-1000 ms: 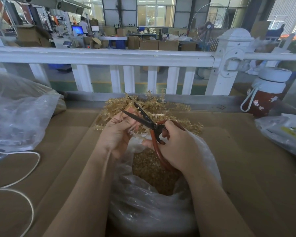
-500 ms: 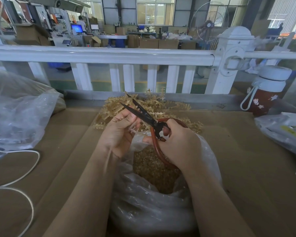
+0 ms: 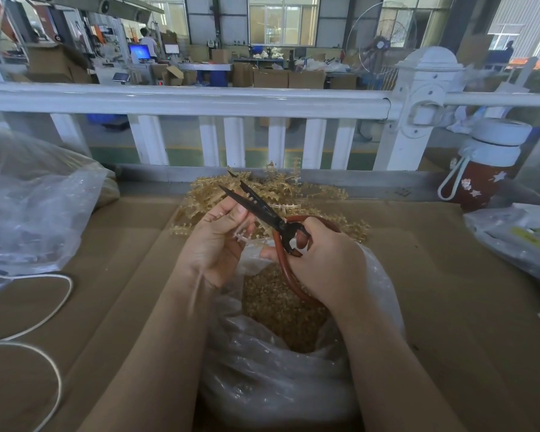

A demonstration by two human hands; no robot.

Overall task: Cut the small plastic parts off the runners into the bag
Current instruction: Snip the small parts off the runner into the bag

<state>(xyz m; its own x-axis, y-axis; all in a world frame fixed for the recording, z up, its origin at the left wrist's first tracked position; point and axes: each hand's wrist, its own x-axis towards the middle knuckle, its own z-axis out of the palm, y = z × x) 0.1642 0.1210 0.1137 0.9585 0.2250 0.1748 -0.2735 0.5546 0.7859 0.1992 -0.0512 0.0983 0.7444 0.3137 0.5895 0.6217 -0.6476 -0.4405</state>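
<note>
No text, brand or number can be read anywhere; the yellow label (image 3: 532, 239) on the plastic packet (image 3: 512, 241) at three o'clock is too blurred to make out.

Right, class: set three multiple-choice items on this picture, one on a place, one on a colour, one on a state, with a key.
1. Where is the pile of runners?
A. behind the bag
B. inside the bottle
C. on the rail

2. What colour are the scissors' handles?
A. blue
B. red-brown
C. white

3. How are the blades?
A. snapped off
B. shut
C. open

Key: 1 A, the pile lies past the bag's mouth. 2 B, the loops in the right hand are red-brown. 3 C, the tips stand apart above the left hand.
</note>
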